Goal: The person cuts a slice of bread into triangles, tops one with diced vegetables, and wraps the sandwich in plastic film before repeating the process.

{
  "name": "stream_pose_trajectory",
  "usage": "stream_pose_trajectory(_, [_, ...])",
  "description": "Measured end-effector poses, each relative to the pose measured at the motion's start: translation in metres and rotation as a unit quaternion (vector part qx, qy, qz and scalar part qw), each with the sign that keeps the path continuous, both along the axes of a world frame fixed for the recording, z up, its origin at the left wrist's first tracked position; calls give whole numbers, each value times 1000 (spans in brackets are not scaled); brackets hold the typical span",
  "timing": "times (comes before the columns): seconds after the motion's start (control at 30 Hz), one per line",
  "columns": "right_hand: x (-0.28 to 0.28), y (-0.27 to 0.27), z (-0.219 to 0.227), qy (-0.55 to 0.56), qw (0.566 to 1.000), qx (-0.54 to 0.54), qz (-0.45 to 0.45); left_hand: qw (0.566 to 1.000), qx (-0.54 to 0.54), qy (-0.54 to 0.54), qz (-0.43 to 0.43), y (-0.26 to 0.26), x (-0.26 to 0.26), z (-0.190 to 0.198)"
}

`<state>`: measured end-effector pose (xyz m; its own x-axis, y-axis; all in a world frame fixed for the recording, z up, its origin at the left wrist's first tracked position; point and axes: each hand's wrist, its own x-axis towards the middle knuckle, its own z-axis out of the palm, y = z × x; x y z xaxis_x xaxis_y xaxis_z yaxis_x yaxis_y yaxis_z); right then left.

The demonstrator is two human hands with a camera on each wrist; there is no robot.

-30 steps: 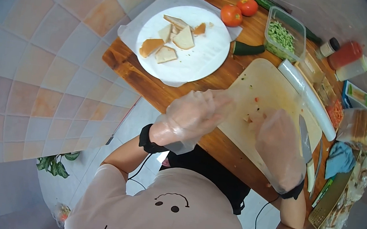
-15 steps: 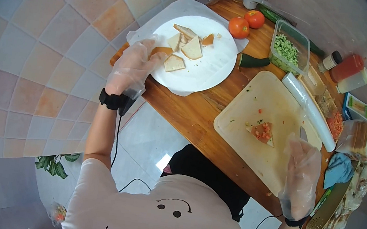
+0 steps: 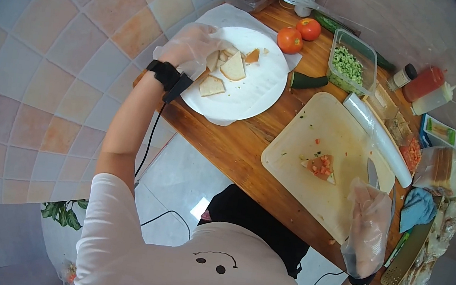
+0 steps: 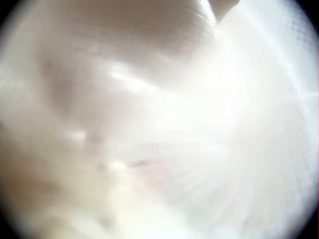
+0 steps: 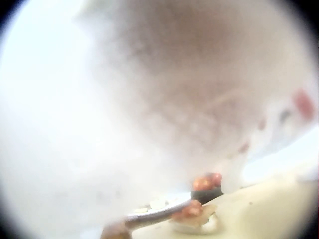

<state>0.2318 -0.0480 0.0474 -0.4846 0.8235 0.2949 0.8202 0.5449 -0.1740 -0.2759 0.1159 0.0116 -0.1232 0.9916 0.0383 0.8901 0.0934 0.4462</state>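
My left hand (image 3: pixel 192 47), in a clear plastic glove, reaches over the left side of a white plate (image 3: pixel 251 102) bearing several cut bread pieces (image 3: pixel 232 68). Its fingertips are right at the bread, and the glove hides part of the pile; I cannot tell whether they grip a piece. Gloved too, my right hand (image 3: pixel 368 226) hovers over the right edge of the cutting board (image 3: pixel 304 136), loosely curled around nothing. On the board lies a bread triangle topped with diced tomato (image 3: pixel 322 167); the same topping (image 5: pixel 192 210) shows in the right wrist view. The left wrist view is blurred.
A knife (image 3: pixel 372 173) lies beside my right hand, and a roll of plastic wrap (image 3: pixel 377 137) along the board's far edge. Behind are tomatoes (image 3: pixel 290 40), a tub of diced cucumber (image 3: pixel 348 65), a cucumber piece (image 3: pixel 308 82) and sauce bottles (image 3: pixel 424 84). Sliced bread (image 3: pixel 437 166) stands right.
My left hand has moved from over the board to the plate's left side, then farther over the bread. The right hand has drawn back to the board's right edge, uncovering the topped triangle.
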Motion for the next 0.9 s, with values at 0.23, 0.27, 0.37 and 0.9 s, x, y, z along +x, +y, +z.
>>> stream_pose_trajectory(0.23, [11, -16, -3, 155, 964, -166, -135, 963, 52, -266, 5, 7, -17, -14])
stream_pose_trajectory(0.27, [15, -15, -9, 161, 972, -133, -111, 949, 98, -299, -12, 2, -16, -14])
stream_pose_trajectory(0.37, [12, -16, 0, 91, 989, -69, -91, 930, 226, -289, -24, -26, 19, 9])
stream_pose_trajectory(0.9, [-52, -39, 15, 523, 612, -590, -56, 833, 88, -208, -504, -180, 236, 14])
